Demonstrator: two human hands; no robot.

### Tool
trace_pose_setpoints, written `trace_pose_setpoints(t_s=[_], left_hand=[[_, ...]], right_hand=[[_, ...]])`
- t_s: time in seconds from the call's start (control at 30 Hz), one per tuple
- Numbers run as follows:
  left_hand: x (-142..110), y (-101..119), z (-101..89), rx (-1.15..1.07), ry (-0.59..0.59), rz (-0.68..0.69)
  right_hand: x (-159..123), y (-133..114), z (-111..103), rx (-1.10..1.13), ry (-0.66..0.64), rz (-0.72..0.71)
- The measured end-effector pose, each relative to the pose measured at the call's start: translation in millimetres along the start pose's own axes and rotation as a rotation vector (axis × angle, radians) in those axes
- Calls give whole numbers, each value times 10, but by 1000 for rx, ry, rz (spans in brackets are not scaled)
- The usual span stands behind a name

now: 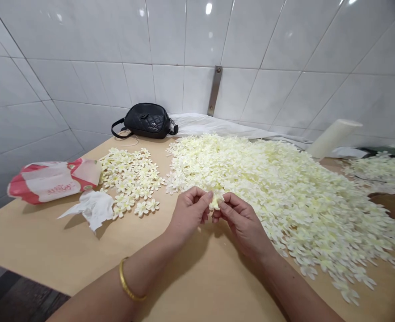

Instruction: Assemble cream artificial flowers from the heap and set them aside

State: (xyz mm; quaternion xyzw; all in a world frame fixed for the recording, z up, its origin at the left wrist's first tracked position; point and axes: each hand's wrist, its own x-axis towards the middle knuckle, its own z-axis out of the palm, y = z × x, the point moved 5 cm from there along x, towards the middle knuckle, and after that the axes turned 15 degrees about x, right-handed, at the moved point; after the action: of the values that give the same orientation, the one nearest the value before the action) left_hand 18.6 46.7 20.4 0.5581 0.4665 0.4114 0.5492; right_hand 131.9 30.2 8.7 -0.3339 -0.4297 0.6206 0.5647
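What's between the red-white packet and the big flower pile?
In the head view: the smaller flower cluster, then a thin strip of bare tabletop.

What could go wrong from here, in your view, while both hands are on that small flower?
The held flower might crease if the left hand and right hand pinch too hard. The right forearm, close to the large flower pile, could scatter some. The crumpled tissue, beside the smaller flower group, might drag some along if pulled.
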Motion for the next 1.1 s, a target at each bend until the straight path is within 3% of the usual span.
trace_pose_setpoints(t_s=[0.07, 0.13, 0.3, 0.5, 0.63, 0.7, 0.83, 0.97, 1.1], left_hand=[[-35, 88, -51, 74, 122, 90], [-52, 113, -45, 101, 129, 100], [-27, -8, 102, 11, -163, -40], [-38, 17, 131, 35, -267, 40], [-50, -17, 192, -95, -377, -4], [-33, -52, 199, -209, -376, -50], [14, -95, 154, -309, -302, -116], [21, -48, 100, -232, -243, -73], [-8, 12, 100, -180, -236, -25]], right_hand=[[-2, -21, -32, -49, 55, -34], [-8, -63, -47, -131, 90, -93], [-21, -109, 13, -194, 39, -128], [-21, -86, 8, -104, 76, -114], [-31, -38, 16, 86, 134, -29], [-37, -56, 36, 91, 109, -23], [-51, -146, 65, -174, 5, -88], [-63, -205, 32, -354, 59, -185], [-60, -198, 16, -366, 96, -202]])
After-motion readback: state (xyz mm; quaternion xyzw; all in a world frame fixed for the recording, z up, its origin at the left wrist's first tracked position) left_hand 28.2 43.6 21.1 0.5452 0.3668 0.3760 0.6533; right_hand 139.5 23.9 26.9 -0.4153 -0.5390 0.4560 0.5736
